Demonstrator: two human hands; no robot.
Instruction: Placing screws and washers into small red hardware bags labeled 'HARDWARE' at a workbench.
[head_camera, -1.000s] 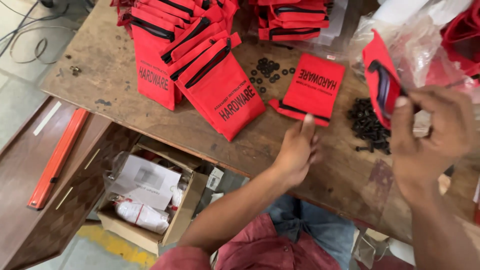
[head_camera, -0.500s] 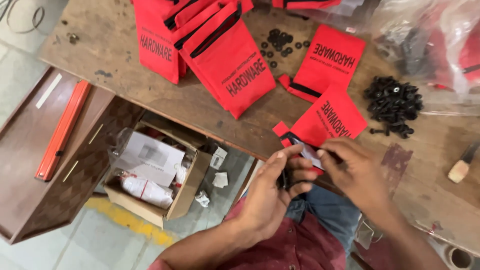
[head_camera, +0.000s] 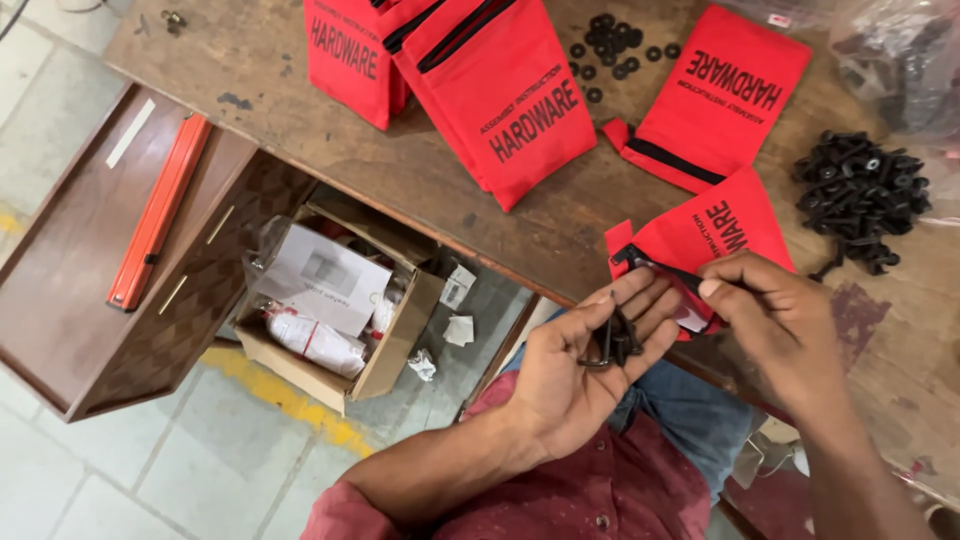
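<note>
My left hand (head_camera: 585, 365) is palm up at the table's front edge and cradles a few black screws (head_camera: 610, 340). Its fingertips touch the zipper mouth of a red zip pouch (head_camera: 710, 235) lying at the table edge. My right hand (head_camera: 775, 315) pinches the pouch's opening by the black zipper, holding it apart. A heap of black screws (head_camera: 862, 195) lies on the wooden table (head_camera: 420, 160) just right of the pouch.
More red pouches (head_camera: 510, 95) are stacked at the back, another red pouch (head_camera: 725, 95) lies flat near black washers (head_camera: 615, 40). Clear plastic bags (head_camera: 900, 55) sit far right. Below left stands an open cardboard box (head_camera: 330, 300) on the floor, and an orange bar (head_camera: 160, 210) on a low shelf.
The red pouch came down from my right hand to the table edge. My left hand turned palm up with screws in it, and my right hand now grips the pouch mouth.
</note>
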